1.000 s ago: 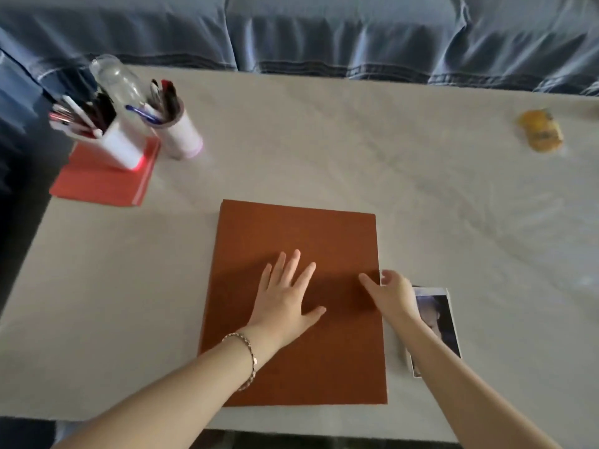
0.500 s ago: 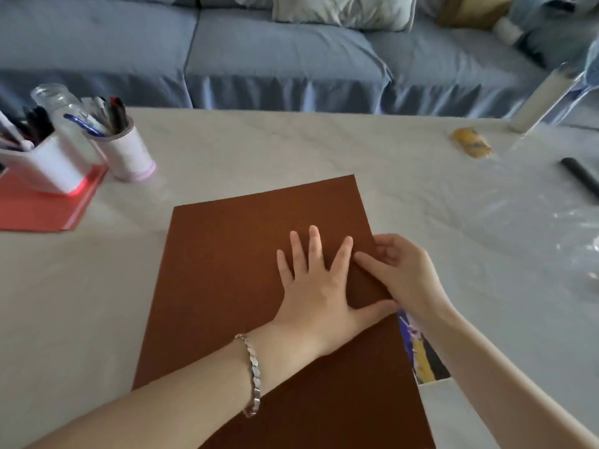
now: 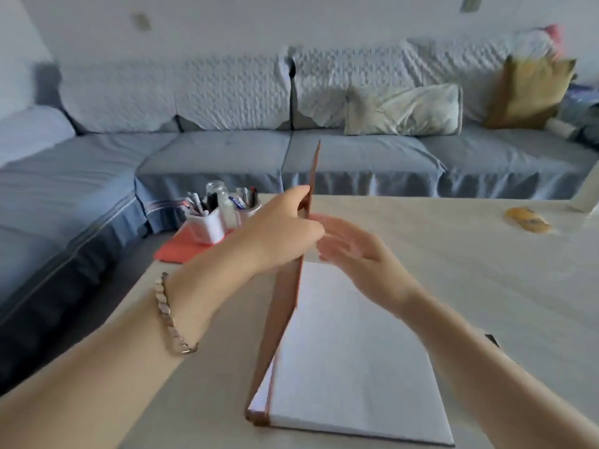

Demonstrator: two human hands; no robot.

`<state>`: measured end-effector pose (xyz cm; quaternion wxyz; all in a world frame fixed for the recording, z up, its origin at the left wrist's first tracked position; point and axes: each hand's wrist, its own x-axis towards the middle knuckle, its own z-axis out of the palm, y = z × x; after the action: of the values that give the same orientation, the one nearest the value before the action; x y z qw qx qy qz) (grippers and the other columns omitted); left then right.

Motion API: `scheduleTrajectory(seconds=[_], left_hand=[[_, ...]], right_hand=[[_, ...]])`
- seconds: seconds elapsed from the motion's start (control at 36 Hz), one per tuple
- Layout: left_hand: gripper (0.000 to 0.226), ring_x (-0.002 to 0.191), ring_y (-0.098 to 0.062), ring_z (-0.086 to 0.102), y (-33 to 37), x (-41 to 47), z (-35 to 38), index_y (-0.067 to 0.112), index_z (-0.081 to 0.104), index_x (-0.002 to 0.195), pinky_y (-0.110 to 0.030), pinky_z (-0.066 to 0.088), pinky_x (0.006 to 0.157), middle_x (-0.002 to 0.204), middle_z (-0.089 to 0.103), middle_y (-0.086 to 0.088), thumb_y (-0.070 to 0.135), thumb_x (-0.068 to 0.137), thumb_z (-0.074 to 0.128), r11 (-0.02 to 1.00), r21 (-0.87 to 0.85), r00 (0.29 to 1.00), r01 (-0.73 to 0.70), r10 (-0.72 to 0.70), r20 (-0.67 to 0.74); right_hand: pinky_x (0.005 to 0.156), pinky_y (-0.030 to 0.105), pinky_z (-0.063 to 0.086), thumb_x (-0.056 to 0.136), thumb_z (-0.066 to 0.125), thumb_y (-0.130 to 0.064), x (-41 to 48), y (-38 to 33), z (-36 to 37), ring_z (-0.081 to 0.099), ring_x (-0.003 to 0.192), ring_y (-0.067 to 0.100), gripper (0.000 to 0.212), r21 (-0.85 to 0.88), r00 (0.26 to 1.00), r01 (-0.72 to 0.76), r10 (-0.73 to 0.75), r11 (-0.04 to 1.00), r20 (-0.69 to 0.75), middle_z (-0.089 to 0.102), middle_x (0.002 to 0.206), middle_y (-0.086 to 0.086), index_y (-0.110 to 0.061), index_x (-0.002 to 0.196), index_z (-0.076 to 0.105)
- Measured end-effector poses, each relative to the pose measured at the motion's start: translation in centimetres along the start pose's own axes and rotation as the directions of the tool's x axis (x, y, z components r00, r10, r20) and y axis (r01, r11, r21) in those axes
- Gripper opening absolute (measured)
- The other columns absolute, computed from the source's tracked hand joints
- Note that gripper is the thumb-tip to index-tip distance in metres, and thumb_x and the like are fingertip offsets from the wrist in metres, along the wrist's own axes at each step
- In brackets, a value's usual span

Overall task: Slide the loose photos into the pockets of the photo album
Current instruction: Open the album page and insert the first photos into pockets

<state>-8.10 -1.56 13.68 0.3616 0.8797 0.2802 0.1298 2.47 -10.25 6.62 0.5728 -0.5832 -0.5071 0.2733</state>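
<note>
You're opening the album [image 3: 350, 351]: left hand [image 3: 278, 234] pinches its upright cover [image 3: 282, 319], right hand [image 3: 356, 254] loose-fingered; next, lay it flat.

Home living rm: big blue corner sofa [image 3: 210, 153] w/ cushions [image 3: 402, 108] along far side, pale table [image 3: 453, 254] in front, pen pots [image 3: 207, 223] far left on it.

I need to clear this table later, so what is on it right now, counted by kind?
photo album: 1
pen holders: 2
glass bottle: 1
red folder: 1
yellow packet: 1
Total: 6
Not counted, too unclear to name: a cut-off white thing at the right edge and a dark corner right of the album.
</note>
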Motion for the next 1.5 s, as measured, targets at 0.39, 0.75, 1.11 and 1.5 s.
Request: scheduleTrajectory(seconds=[0.39, 0.75, 1.11, 1.5], left_hand=[[0.071, 0.113, -0.026, 0.053, -12.6, -6.0, -9.2, 0.010, 0.020, 0.140, -0.029, 0.042, 0.077, 0.131, 0.043, -0.011, 0.051, 0.090, 0.048, 0.487, 0.802, 0.938, 0.345, -0.148, -0.313], [0.091, 0.127, -0.040, 0.032, -30.4, -5.9, -2.9, 0.037, 0.024, 0.144, -0.044, 0.029, 0.103, 0.140, 0.030, -0.017, 0.079, 0.068, 0.052, 0.629, 0.277, 0.687, 0.727, -0.666, -0.290], [0.067, 0.123, -0.037, 0.033, -32.9, -5.0, 1.0, 0.033, 0.034, 0.141, -0.040, 0.029, 0.103, 0.132, 0.040, -0.018, 0.067, 0.084, 0.043, 0.623, 0.388, 0.731, 0.679, -0.622, -0.281], [0.053, 0.136, -0.010, 0.028, -12.6, 1.0, 16.4, 0.020, 0.034, 0.143, -0.018, 0.014, 0.108, 0.149, 0.032, 0.006, 0.040, 0.095, 0.045, 0.936, 0.319, 0.970, -0.150, 0.078, 0.228]], right_hand=[[0.105, 0.013, 0.021, 0.096, 0.044, -0.040, 4.9, 1.9, 13.4, 0.020, 0.139, 0.000, 0.056, -0.563, 0.923, 0.184, 0.055, 0.806, 0.381, 0.011, 0.153, -0.021, -0.036, 0.146, 0.020], [0.116, 0.036, 0.004, 0.077, 0.006, -0.071, 1.4, 14.0, 11.4, -0.003, 0.145, 0.014, 0.084, -0.932, 0.851, 0.032, 0.479, 0.362, 0.215, -0.001, 0.158, -0.005, -0.028, 0.148, 0.014], [0.113, 0.023, 0.001, 0.065, -0.008, -0.084, 0.0, 16.1, 9.1, -0.004, 0.144, 0.004, 0.099, -0.863, 0.872, 0.004, 0.421, 0.505, 0.251, -0.007, 0.156, -0.015, -0.034, 0.148, 0.012], [0.103, 0.030, 0.035, 0.090, 0.059, -0.026, -9.5, 15.6, -6.0, 0.046, 0.123, 0.017, 0.029, -0.700, 0.848, -0.522, 0.385, 0.487, -0.364, 0.047, 0.137, -0.007, -0.020, 0.118, 0.062]])
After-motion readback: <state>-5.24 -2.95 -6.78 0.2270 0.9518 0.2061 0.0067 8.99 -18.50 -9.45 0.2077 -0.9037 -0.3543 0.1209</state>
